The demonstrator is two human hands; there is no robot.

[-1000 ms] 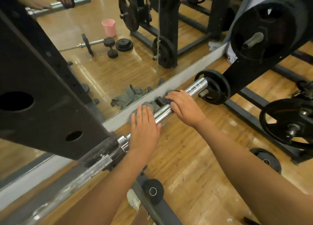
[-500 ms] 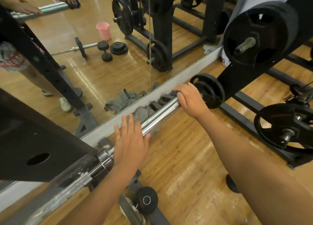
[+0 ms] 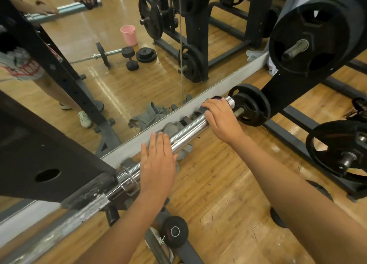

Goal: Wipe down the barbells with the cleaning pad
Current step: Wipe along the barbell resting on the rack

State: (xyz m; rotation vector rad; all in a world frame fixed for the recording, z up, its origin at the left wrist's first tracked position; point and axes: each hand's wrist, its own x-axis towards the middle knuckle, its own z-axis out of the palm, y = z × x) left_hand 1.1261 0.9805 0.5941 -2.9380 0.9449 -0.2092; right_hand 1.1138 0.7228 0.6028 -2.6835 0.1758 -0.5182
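Right hand [image 3: 220, 120] grips the dark purple cleaning pad [image 3: 216, 98] right at the shiny chrome barbell [image 3: 190, 128] tip, left hand [image 3: 156, 160] resting flat, so one more push could easily slip it off.

I see a shiny silver barbell [image 3: 190, 129], a purple cleaning pad [image 3: 216, 98] near its end, a grey cloth [image 3: 170, 128] beneath it, a black plate [image 3: 256, 103] beyond it, and honey-brown wood-grain floor [image 3: 228, 194] below.
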